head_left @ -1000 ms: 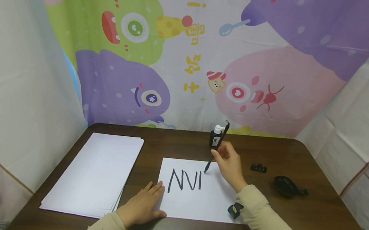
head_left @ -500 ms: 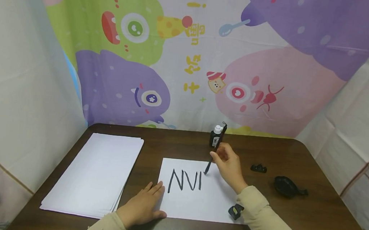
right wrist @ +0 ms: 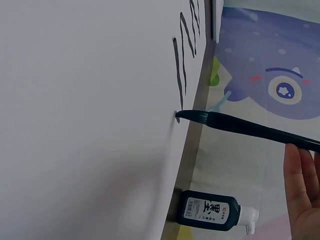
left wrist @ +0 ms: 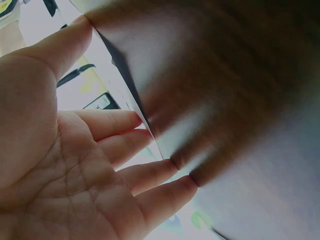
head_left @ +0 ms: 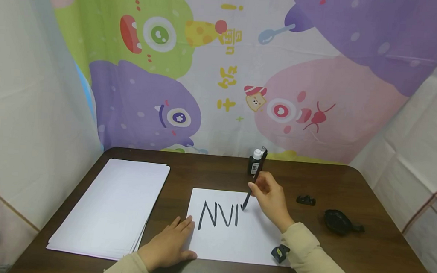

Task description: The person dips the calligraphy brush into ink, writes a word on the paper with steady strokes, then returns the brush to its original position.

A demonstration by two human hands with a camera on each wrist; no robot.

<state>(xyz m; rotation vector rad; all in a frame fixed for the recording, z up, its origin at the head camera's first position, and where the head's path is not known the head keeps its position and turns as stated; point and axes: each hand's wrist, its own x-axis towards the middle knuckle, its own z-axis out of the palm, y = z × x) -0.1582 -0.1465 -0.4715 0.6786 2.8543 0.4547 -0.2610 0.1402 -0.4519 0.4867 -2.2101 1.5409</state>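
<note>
In the head view the right hand (head_left: 272, 199) pinches a dark brush (head_left: 260, 165) upright with a slight tilt. The brush tip (right wrist: 185, 115) touches the white sheet (right wrist: 90, 100) in the right wrist view, on a short dark stroke beside the taller strokes. The sheet (head_left: 233, 245) bears black strokes (head_left: 220, 214) like "NVI" in the head view. My left hand (head_left: 169, 244) lies flat with straight fingers on the sheet's left edge; the left wrist view shows the palm (left wrist: 75, 175) and extended fingers against the surface.
A stack of white paper (head_left: 110, 205) lies at the left. An ink bottle (head_left: 255, 163) stands behind the brush. At the right are a small black rest (head_left: 306, 200) and a black dish (head_left: 338, 222). A black weight (head_left: 280, 253) sits on the sheet near the right sleeve.
The right hand and brush have moved slightly down toward the person, and a short dark stroke has grown right of the last tall one. The left hand has stayed still.
</note>
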